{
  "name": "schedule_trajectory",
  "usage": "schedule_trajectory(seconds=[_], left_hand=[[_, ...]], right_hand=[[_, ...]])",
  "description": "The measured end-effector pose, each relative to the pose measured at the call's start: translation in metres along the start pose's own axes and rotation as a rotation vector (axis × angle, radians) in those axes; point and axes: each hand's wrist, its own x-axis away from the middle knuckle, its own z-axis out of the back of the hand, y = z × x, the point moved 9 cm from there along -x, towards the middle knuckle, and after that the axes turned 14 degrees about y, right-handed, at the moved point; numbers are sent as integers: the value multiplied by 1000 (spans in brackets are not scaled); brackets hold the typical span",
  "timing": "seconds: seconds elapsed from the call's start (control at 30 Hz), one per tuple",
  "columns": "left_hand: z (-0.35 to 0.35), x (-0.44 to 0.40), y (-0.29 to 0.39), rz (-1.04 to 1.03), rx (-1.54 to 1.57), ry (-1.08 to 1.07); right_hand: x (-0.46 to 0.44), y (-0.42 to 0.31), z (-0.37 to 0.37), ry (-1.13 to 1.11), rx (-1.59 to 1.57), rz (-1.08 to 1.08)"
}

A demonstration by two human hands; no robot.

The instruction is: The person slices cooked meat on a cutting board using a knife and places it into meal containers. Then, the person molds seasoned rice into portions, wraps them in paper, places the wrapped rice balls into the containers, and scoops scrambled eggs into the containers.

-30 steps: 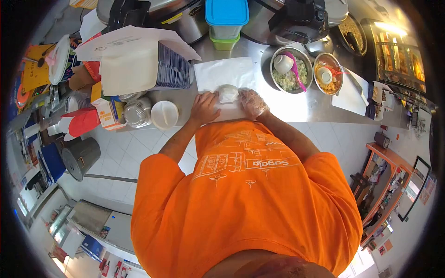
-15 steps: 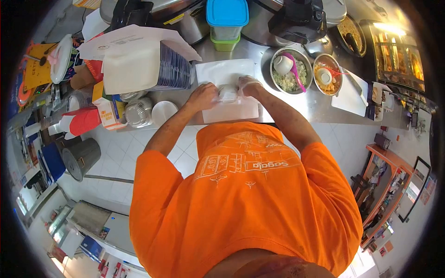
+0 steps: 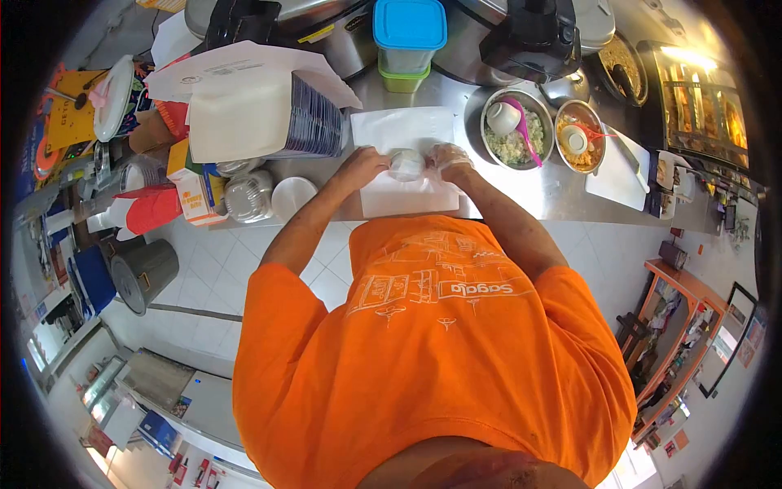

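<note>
A small rounded bundle in clear plastic point(image 3: 406, 165) lies between my hands on sheets of white paper point(image 3: 407, 198). My left hand point(image 3: 366, 166) is closed at its left side, fingers bent over the edge of the plastic. On the right, my right hand point(image 3: 450, 156), in a clear plastic glove, is closed close beside the bundle. Its curled fingers hide whatever they may hold. What is inside the plastic looks whitish, and I cannot tell its kind.
To the right stand a bowl of pale chopped food point(image 3: 516, 147) with a purple spoon, a bowl of orange food point(image 3: 581, 151), and a knife point(image 3: 632, 163) on a white board. A stack of cartons point(image 3: 318, 122) rises at left. Behind are blue-lidded containers point(image 3: 410, 24).
The view has shifted slightly, moving the scene a little to the right. The plastic between my hands looks rounder, and my right hand has turned slightly beside it.
</note>
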Motion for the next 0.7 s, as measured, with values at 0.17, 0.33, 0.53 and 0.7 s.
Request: schedule_trajectory(seconds=[0.17, 0.33, 0.53, 0.7], left_hand=[[-14, -32, -36, 385, -39, -36], [-18, -51, -30, 445, 79, -363], [14, -54, 38, 439, 1086, -569], [42, -81, 105, 582, 1933, 52]], right_hand=[[3, -31, 8, 19, 210, 207], [16, -46, 36, 44, 1, 186], [57, -38, 56, -174, -1601, -168], [73, -48, 81, 110, -1854, -488]])
